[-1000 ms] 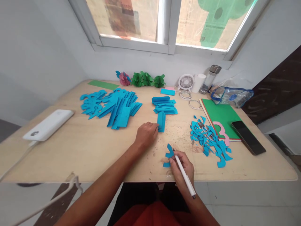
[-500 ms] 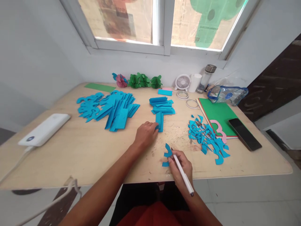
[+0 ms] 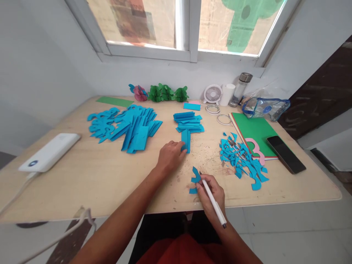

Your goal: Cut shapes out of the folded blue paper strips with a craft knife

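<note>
Near the frame's centre, left hand (image 3: 170, 156) fingertips pinching folded blue strip (image 3: 186, 140), lower centre, right hand (image 3: 211, 194) fingers closed around white pen (image 3: 213, 201), touching curved blue cutout (image 3: 195, 179)

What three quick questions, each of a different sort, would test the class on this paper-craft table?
1. True or false: the right hand holds a white pen.
2. Multiple choice: what does the left hand touch? A) a folded blue strip; B) the phone; C) the small fan.
3. Short answer: what colour is the sheet lying beside the heap of blue scraps?

Key: 1 true; 2 A; 3 green.
</note>
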Tool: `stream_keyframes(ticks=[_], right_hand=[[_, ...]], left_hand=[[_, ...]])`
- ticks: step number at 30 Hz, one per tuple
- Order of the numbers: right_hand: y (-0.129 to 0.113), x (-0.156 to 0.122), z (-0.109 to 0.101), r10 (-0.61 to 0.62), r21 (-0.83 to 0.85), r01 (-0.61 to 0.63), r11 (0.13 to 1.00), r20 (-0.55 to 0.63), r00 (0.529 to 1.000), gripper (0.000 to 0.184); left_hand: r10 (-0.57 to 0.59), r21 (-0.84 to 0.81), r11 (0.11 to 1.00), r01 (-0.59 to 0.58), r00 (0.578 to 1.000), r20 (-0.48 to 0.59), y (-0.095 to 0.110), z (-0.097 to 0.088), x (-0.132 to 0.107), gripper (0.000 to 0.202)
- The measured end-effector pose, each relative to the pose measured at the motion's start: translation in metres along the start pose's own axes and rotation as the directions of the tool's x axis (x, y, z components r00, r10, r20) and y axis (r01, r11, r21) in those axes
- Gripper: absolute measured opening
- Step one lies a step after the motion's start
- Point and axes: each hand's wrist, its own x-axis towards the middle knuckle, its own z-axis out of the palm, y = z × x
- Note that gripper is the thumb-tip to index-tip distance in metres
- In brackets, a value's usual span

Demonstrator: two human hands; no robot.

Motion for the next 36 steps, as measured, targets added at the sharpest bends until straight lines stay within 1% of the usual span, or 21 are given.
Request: stream_keyframes(ticks=[4,8,17,21,26,32,36], right_hand=[[0.0,0.001,0.0,0.014,-0.002,-0.014,1.0,-0.001,1.0,0.023],[-0.001,0.001,0.0,0.014,-0.001,-0.014,1.0,0.007,1.0,0.022],[-0.001,0.0,-0.001,0.004,0.001,-0.004,1.0,0.009,1.0,0.022],[-0.001,0.001,0.0,0.023,0.002,-0.023,1.0,0.015,1.0,0.021],[0.0,0.001,0.0,0.035,0.005,-0.035,0.999,0.015,0.999,0.021],[0.002,0.0,-0.001,0.042,0.023,-0.043,0.999,0.033,0.999,0.021],[0.003,-0.001,-0.001,0.053,0.043,-0.055,0.998,0.037,0.998,0.022]], left_hand=[[-0.008,-0.012,1.0,0.008,1.0,0.011,0.0,-0.001,0.002,0.022],[-0.034,-0.035,0.999,0.035,0.999,0.015,0.001,-0.001,0.004,0.027],[-0.171,-0.125,0.978,0.167,0.985,-0.019,-0.006,-0.003,0.002,0.031],[-0.23,-0.167,0.961,0.221,0.973,-0.034,-0.011,-0.009,-0.002,0.028],[-0.264,-0.198,0.948,0.251,0.964,-0.042,-0.014,-0.018,-0.002,0.024],[-0.233,-0.212,0.951,0.225,0.972,-0.015,-0.014,-0.031,0.0,0.021],[-0.228,-0.192,0.955,0.228,0.973,0.022,-0.017,-0.045,-0.012,0.023]])
